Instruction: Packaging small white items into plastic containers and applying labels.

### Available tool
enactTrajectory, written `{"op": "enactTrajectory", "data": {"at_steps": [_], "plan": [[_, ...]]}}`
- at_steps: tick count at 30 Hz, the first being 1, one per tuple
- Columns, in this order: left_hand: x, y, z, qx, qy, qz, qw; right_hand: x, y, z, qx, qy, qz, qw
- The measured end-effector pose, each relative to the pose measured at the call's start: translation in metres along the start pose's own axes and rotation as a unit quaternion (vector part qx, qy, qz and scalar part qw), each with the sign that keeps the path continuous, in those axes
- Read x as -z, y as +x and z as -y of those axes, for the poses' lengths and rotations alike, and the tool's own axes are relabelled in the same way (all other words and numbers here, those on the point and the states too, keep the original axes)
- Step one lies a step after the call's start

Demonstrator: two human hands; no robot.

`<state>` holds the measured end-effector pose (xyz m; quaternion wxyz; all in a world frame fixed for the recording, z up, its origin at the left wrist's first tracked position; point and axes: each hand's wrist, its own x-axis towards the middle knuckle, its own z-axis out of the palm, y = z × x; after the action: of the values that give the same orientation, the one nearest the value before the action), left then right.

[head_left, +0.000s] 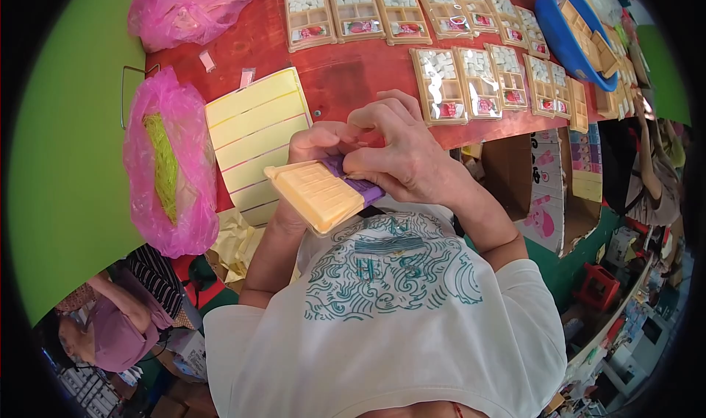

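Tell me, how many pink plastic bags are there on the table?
2. One pink bag lies at the table's left edge holding green strips, left of the striped yellow sheets. The other pink bag sits at the far left corner. More may lie outside the view.

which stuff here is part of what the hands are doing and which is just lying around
In hand:
left hand
right hand
cream tray
purple card

Lying about:
filled trays
yellow sheets
pink bag with green strips
blue basin
red table
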<state>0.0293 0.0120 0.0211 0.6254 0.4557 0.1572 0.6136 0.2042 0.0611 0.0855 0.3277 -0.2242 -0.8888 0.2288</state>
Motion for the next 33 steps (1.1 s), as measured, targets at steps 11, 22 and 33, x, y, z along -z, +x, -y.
{"op": "enactTrajectory", "data": {"at_steps": [11,22,33], "plan": [[0.004,-0.018,0.014,0.051,-0.028,-0.031,0.998,0.000,-0.002,0.002,-0.047,-0.005,0.029,0.998],[0.008,-0.013,0.000,0.187,-0.057,-0.066,0.978,0.000,-0.032,0.003,-0.124,0.125,-0.115,0.978],[-0.011,0.001,-0.008,0.112,0.050,-0.065,0.990,-0.019,-0.042,0.005,-0.007,-0.094,-0.086,0.992]]}}
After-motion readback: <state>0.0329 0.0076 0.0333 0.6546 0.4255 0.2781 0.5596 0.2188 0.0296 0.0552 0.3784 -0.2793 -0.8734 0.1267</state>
